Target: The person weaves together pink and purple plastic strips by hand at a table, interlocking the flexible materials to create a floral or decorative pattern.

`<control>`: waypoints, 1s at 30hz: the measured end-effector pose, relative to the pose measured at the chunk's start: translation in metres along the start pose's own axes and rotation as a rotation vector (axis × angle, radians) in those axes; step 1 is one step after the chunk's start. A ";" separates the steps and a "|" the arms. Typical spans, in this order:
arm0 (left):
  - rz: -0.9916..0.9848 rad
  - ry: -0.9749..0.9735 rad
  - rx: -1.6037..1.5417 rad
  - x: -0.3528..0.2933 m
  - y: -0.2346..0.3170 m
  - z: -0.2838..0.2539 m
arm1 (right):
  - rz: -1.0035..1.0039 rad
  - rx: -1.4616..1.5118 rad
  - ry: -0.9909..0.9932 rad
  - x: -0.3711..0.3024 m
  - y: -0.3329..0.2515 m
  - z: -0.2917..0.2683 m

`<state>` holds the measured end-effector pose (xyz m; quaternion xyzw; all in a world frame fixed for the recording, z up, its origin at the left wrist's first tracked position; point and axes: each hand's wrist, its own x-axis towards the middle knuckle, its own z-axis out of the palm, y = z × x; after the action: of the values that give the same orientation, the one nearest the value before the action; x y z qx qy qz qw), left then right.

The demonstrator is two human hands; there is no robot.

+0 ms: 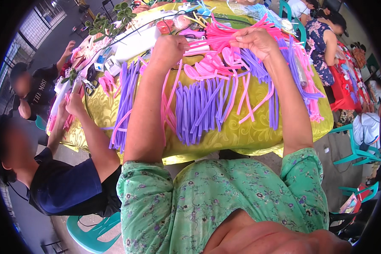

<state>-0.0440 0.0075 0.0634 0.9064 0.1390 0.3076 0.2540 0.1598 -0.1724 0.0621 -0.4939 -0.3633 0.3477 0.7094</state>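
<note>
Yellow cloth (245,136): purple stems (194,114), near; pink stems (218,31), far; left hand (170,48), right hand (258,42) alongside, fingertips drawn together, hold unclear

End of pink strip (198,43) hidden in left hand (167,51), purple strips (130,95) partly behind left forearm (147,110)

A glossy yellow cloth (305,129) covers the surface (241,133), where purple fuzzy sticks (201,111), loose pink sticks (258,104), looped pink pieces (211,65), scissors (90,89) and a white box (135,44) lie.
</note>
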 end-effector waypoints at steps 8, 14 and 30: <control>0.209 0.056 0.249 0.002 0.000 -0.010 | -0.003 0.134 0.005 0.003 0.005 0.001; 0.366 0.178 0.395 0.005 -0.005 -0.013 | -0.052 0.223 -0.010 0.006 0.011 0.000; -0.156 0.168 -1.450 -0.014 0.058 0.063 | 0.114 0.206 0.001 -0.010 0.006 0.052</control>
<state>-0.0094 -0.0698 0.0452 0.4714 -0.0163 0.3719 0.7995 0.1093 -0.1563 0.0672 -0.4383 -0.2964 0.4226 0.7358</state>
